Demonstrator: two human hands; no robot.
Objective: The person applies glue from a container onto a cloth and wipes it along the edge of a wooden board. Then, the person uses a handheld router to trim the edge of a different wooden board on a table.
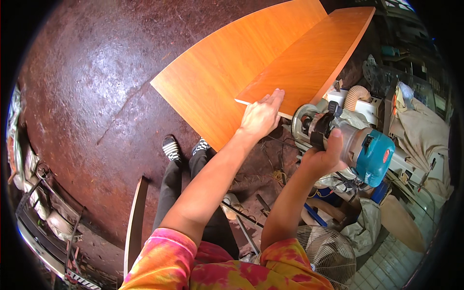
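A teal-and-grey power router (369, 157) is in my right hand (323, 157), tilted on its side. My fingers wrap its body and the thumb shows on top. The router's round base (302, 124) stands at the near end of a narrow orange-brown wooden board (304, 63); I cannot tell whether it touches the board's edge. On that same end lies my left hand (261, 115), its fingers stretched out over the surface; its thumb is hidden. Beneath the narrow board is a wider wooden panel (217, 72) with a curved far edge.
A white machine with a ribbed hose (356, 95) and a beige cloth (423, 135) are at right. Below the router lie cables, bags and offcuts; a fan with a wire guard (328, 251) sits near me. A curved wooden strip (136, 217) stands left of my legs; a metal-framed rack (48, 251) is far left.
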